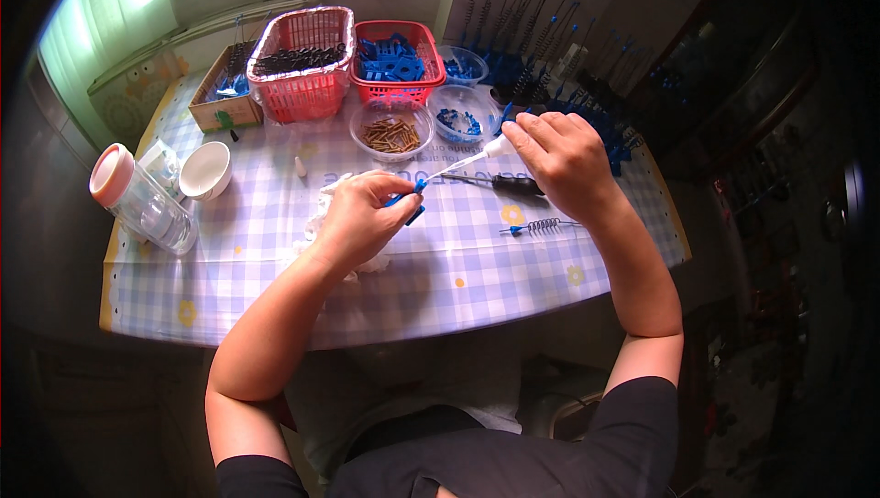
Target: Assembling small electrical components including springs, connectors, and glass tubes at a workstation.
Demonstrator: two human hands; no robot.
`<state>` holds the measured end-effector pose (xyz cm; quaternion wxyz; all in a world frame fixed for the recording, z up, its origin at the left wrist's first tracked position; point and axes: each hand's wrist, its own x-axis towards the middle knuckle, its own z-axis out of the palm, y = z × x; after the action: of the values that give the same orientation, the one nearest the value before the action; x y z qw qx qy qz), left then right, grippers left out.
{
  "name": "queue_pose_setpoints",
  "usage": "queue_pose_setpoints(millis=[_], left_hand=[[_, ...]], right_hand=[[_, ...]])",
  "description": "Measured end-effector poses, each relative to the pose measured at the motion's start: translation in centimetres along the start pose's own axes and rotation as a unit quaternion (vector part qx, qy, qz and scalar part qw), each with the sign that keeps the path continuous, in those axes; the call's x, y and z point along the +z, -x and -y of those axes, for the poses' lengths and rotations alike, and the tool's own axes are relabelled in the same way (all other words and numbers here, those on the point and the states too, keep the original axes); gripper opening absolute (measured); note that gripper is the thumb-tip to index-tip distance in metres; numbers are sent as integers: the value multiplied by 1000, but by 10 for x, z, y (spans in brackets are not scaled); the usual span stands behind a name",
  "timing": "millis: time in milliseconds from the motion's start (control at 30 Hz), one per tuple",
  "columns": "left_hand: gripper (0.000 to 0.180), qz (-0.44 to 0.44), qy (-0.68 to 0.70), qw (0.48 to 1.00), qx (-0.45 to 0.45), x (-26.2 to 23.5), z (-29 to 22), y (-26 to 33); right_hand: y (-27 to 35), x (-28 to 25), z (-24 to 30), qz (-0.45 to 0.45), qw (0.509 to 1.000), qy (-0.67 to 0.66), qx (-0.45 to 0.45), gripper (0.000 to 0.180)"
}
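My left hand (362, 214) pinches a small blue plastic part (414, 200) over the checkered tablecloth (275, 223). My right hand (564, 154) grips a small white squeeze bottle (490, 150) whose long thin nozzle (449, 169) points left and touches the blue part. A crumpled white cloth (323, 209) lies under my left hand. A black-handled tool (513, 185) lies on the table just below the nozzle. A blue piece with a metal spring (541, 225) rests near my right wrist.
At the back stand a pink basket of black parts (302, 63), a red basket of blue parts (396, 58), a cardboard box (225, 95), and clear bowls with brass pieces (392, 131) and blue pieces (463, 118). Spring assemblies (550, 49) pile far right. A jar (137, 197) and white cup (205, 170) sit left.
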<state>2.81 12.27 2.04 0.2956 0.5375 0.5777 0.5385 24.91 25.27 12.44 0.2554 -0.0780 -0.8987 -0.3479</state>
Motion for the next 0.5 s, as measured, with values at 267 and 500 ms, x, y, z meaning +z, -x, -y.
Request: queue_pose_setpoints(millis=[267,500], left_hand=[[22,7,6,999,-32,-1,-6,1],[22,4,0,1000,-16,-1,-5,2]], right_hand=[[-4,-4,0,12,1000,25,-12,25],[-7,-7,-1,16,1000,20,-16,23]])
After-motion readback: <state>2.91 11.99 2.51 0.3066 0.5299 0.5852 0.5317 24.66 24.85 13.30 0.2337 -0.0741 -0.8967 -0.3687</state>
